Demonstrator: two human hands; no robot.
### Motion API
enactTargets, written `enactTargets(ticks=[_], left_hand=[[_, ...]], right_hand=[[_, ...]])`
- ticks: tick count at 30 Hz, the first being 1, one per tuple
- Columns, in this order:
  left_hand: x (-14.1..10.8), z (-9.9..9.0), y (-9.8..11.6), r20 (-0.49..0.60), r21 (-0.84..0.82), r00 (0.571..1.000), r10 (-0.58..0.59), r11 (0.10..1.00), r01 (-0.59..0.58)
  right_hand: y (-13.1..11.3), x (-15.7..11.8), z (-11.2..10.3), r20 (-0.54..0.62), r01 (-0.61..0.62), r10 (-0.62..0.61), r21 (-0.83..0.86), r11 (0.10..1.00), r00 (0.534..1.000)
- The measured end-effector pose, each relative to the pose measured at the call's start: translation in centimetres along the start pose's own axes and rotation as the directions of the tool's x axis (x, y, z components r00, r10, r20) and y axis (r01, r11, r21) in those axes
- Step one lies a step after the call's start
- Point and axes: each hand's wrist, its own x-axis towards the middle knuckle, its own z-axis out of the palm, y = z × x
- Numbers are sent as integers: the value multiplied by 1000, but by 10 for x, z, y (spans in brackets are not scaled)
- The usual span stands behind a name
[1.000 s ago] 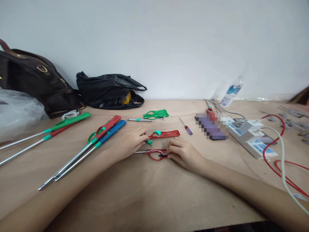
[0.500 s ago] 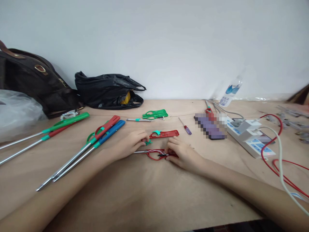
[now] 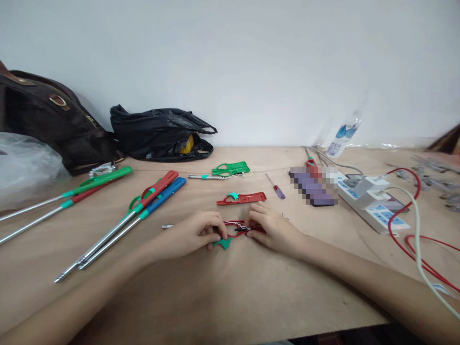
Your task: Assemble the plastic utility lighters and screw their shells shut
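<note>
Between my hands lies a red lighter half (image 3: pixel 235 235) with white wires and a small black part, its metal tube pointing left. My left hand (image 3: pixel 201 233) pinches a small green piece (image 3: pixel 224 243) at the near edge of the red half and hides part of the tube. My right hand (image 3: pixel 271 227) is closed on the right end of the red half. Just beyond them rests another red half (image 3: pixel 247 198) with a green piece on it. Farther back are a green half (image 3: pixel 232 168) and a metal tube with wires (image 3: pixel 206 178).
Assembled long lighters (image 3: pixel 154 196) lie at the left, near a black plastic bag (image 3: pixel 158 134) and a dark backpack (image 3: pixel 53 115). At the right are a screwdriver (image 3: pixel 278 191), a phone (image 3: pixel 316 189), a power strip (image 3: pixel 381 215) with cables, and a bottle (image 3: pixel 343 136).
My left hand has moved toward me with the green piece, from above the red half to its near edge. My right hand has stayed in place.
</note>
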Motion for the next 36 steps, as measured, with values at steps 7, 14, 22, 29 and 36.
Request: enactTargets(ticks=[7,14,22,29,36], left_hand=[[-4,3,4,-46,324,981,190,932,-165],[-2,10,-4,12,476,960,281,842,-252],[8,7,-6,-121,501,966,228,854,-139],[14,16,-2,-150,445,979,142,893,-61],[13,22,2,-180,431,982,59,902,25]], right_hand=[[-1,1,-3,-1,-10,10,-2,1000,1000],[-1,1,-2,-23,2,-2,3,1000,1000],[-4,2,0,-32,-76,78,50,996,996],[-4,2,1,-56,-46,47,32,998,997],[-5,2,8,-93,-52,52,-3,999,994]])
